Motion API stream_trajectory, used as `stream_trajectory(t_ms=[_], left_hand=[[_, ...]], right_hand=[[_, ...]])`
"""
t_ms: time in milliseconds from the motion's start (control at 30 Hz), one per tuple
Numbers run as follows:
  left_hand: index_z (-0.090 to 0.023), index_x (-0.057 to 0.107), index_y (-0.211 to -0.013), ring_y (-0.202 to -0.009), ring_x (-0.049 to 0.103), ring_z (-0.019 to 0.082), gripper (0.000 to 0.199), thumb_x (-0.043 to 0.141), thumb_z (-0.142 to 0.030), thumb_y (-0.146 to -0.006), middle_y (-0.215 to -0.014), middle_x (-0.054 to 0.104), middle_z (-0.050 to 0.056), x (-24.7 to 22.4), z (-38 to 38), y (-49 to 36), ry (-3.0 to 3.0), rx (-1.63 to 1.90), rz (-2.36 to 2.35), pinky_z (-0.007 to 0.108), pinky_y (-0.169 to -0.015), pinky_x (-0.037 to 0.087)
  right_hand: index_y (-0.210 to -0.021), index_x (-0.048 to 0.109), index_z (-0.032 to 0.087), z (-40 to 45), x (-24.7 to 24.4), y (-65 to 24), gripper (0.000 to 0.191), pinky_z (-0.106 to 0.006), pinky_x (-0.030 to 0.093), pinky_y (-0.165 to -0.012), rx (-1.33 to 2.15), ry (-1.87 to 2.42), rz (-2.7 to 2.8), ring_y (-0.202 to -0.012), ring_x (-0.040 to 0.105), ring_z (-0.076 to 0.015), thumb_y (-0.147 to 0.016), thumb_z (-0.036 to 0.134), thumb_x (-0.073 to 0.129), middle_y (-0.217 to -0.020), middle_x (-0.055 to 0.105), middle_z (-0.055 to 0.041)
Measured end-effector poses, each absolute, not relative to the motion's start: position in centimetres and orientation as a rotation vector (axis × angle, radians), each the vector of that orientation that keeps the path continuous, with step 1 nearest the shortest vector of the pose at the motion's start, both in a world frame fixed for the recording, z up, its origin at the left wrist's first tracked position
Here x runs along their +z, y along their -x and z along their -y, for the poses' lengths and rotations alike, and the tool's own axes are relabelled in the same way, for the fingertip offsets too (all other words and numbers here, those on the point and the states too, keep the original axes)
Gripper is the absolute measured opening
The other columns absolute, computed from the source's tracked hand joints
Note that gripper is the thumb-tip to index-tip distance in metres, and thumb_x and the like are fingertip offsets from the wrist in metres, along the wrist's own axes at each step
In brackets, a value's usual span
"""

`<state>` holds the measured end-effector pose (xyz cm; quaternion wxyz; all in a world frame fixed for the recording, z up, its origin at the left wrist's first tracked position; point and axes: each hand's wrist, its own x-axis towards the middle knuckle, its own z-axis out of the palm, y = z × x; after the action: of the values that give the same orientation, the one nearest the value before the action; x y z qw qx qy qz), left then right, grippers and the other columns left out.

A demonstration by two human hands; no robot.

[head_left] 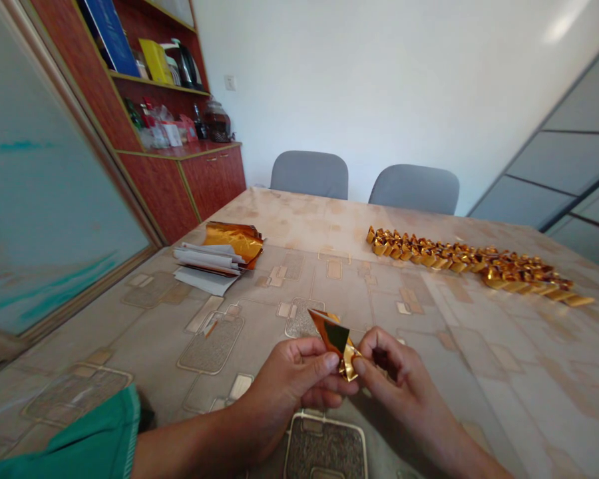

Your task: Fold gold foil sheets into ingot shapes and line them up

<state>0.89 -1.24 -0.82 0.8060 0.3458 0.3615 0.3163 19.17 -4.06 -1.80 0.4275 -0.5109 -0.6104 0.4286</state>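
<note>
We can read no text, label, brand, number or sign here. On the cabinet, we see 2 upright packages, the blue package and the yellow package, and 1 white packet; these may carry print, but they look too small and blurred for us.

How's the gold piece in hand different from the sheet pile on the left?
The gold piece is folded to a point, while the sheet pile has broad, loosely stacked layers. The left hand and right hand hold the gold piece; the sheet pile lies on the table. Both show shiny gold.
</note>
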Motion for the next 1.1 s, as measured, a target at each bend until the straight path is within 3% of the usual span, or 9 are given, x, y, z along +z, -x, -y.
stream_trajectory(t_ms=[567, 933, 1100], left_hand=[[-0.012, 0.071, -0.083, -0.069, 0.069, 0.012, 0.036, 0.087, -0.039, -0.066, -0.080, 0.072, 0.004, -0.71, 1.19, -1.00, -0.633, 0.641, -0.822, 0.018, -0.059, 0.051], [-0.012, 0.072, -0.089, -0.079, 0.063, 0.012, 0.031, 0.085, -0.034, -0.070, -0.090, 0.070, 0.005, -0.83, 1.19, -0.77, -0.648, 0.673, -0.762, 0.026, -0.081, 0.050], [-0.012, 0.074, -0.092, -0.074, 0.058, 0.011, 0.034, 0.083, -0.037, -0.071, -0.086, 0.069, 0.005, -1.16, 1.13, -0.82, -0.780, 0.709, -0.775, 0.023, -0.072, 0.045]], right_hand=[[-0.069, 0.046, 0.022, 3.75, -1.72, -18.15, 0.017, -0.024, 0.030, -0.050, 0.880, 1.352, 1.662, -0.056, 0.041, -0.0114, -0.082, 0.019, 0.056, -0.061, 0.047, 0.0049], [-0.076, 0.050, 0.022, 3.90, -1.80, -18.26, 0.015, -0.024, 0.031, -0.053, 1.061, 1.237, 1.522, -0.058, 0.041, -0.0107, -0.081, 0.014, 0.062, -0.064, 0.047, 0.0061], [-0.090, 0.052, 0.023, 3.94, -1.47, -18.59, 0.019, -0.025, 0.035, -0.057, 1.205, 1.135, 1.389, -0.064, 0.044, -0.0119, -0.084, 0.031, 0.069, -0.073, 0.049, 0.0042]])
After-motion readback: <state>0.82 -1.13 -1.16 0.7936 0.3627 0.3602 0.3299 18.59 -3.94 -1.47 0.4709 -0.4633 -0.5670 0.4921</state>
